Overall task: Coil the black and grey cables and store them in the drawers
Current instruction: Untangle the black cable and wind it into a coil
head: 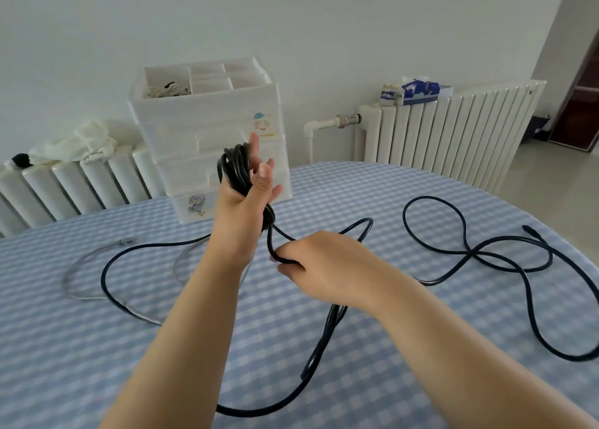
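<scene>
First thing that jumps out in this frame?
The black cable, partly wound round the raised left hand at centre, the rest sprawling in loops across the checked table. The right hand pinches the strand just below. Behind stands a white drawer unit.

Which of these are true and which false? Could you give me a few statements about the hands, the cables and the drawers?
1. The black cable is already fully coiled. False: several turns sit around the left hand, but long loops lie loose on the table.
2. The right hand pinches the black cable. True.
3. The grey cable lies on the table, in neither hand. True.
4. The drawer unit stands on the floor. False: it stands on the table.
5. The tissue box sits on the drawer unit. False: it sits on the radiator.
</scene>
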{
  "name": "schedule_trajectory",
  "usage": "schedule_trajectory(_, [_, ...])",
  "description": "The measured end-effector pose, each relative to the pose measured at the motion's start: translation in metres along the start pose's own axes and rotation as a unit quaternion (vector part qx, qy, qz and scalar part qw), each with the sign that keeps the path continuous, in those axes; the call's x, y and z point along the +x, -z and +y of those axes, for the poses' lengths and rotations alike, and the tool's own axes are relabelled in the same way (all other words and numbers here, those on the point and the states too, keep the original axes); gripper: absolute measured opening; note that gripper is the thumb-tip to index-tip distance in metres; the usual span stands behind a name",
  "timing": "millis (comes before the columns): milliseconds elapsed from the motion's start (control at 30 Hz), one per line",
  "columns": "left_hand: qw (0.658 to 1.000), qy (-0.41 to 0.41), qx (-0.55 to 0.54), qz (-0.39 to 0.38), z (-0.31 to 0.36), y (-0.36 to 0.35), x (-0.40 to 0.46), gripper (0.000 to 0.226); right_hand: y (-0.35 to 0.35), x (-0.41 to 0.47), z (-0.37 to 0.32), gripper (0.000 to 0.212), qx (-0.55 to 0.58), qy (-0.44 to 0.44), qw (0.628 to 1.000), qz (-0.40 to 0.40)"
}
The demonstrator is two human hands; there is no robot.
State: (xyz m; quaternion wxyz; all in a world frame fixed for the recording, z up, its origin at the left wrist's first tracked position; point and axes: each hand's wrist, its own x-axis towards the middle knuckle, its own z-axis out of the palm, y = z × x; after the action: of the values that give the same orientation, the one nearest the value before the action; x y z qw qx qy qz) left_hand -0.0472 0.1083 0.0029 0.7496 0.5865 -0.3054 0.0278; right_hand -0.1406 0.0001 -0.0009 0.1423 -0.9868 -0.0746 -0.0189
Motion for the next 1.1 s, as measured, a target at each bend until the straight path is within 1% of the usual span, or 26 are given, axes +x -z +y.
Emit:
schedule_trajectory(67, [0.999, 0.000, 0.042, -0.020, 0.001, -0.005, -0.002, 0.023, 0.003, -0.001, 0.001, 0.029, -0.005, 0.004, 1.000, 0.001])
schedule_trajectory(100, [0.997, 0.006, 0.072, -0.032, 0.001, -0.007, -0.003, 0.019, 0.005, -0.002, 0.000, 0.030, -0.011, 0.009, 1.000, 0.006])
schedule_trajectory(133, [0.994, 0.015, 0.102, -0.044, 0.001, -0.009, -0.003, 0.021, 0.007, -0.002, 0.000, 0.029, -0.018, 0.015, 1.000, 0.011])
schedule_trajectory(200, [0.984, 0.036, 0.160, -0.066, 0.002, -0.010, -0.004, 0.037, 0.008, -0.003, 0.000, 0.027, -0.027, 0.032, 0.999, 0.019])
schedule_trajectory(300, [0.959, 0.025, 0.264, -0.101, -0.001, -0.006, -0.004, 0.053, 0.010, -0.004, -0.002, 0.030, -0.025, 0.053, 0.998, 0.026])
schedule_trajectory(367, [0.957, 0.037, 0.259, -0.125, -0.002, -0.004, -0.004, 0.070, 0.013, -0.005, -0.003, 0.031, -0.024, 0.051, 0.997, 0.051])
schedule_trajectory(433, [0.955, 0.068, 0.240, -0.161, 0.003, -0.006, -0.007, 0.087, 0.016, -0.004, 0.000, 0.034, -0.035, 0.048, 0.993, 0.103])
schedule_trajectory(500, [0.950, 0.111, 0.222, -0.188, 0.011, -0.010, -0.011, 0.090, 0.018, -0.004, 0.005, 0.038, -0.025, 0.041, 0.987, 0.151])
schedule_trajectory(567, [0.944, 0.150, 0.208, -0.206, 0.016, -0.012, -0.015, 0.091, 0.021, -0.005, 0.009, 0.044, -0.003, 0.020, 0.984, 0.177])
schedule_trajectory(633, [0.936, 0.166, 0.200, -0.237, 0.016, -0.011, -0.016, 0.085, 0.024, -0.006, 0.012, 0.051, 0.015, -0.006, 0.983, 0.182])
schedule_trajectory(667, [0.928, 0.167, 0.206, -0.262, 0.016, -0.010, -0.015, 0.080, 0.025, -0.007, 0.013, 0.051, 0.024, -0.016, 0.984, 0.178])
schedule_trajectory(733, [0.905, 0.165, 0.213, -0.329, 0.016, -0.006, -0.012, 0.073, 0.027, -0.007, 0.016, 0.038, 0.079, -0.017, 0.984, 0.161])
schedule_trajectory(800, [0.880, 0.166, 0.201, -0.397, 0.018, 0.002, -0.010, 0.066, 0.029, -0.008, 0.021, 0.024, 0.175, 0.011, 0.974, 0.142])
schedule_trajectory(867, [0.855, 0.178, 0.211, -0.438, 0.020, 0.009, -0.006, 0.059, 0.033, -0.009, 0.029, 0.022, 0.227, 0.025, 0.967, 0.118])
schedule_trajectory(933, [0.844, 0.191, 0.234, -0.442, 0.022, 0.012, -0.003, 0.055, 0.036, -0.008, 0.038, 0.023, 0.220, 0.011, 0.967, 0.126])
schedule_trajectory(1033, [0.848, 0.190, 0.253, -0.425, 0.022, 0.009, -0.004, 0.035, 0.033, -0.006, 0.047, 0.027, 0.179, -0.035, 0.970, 0.161])
schedule_trajectory(1100, [0.849, 0.196, 0.264, -0.413, 0.019, 0.007, -0.005, 0.031, 0.030, -0.006, 0.050, 0.029, 0.157, -0.054, 0.970, 0.178])
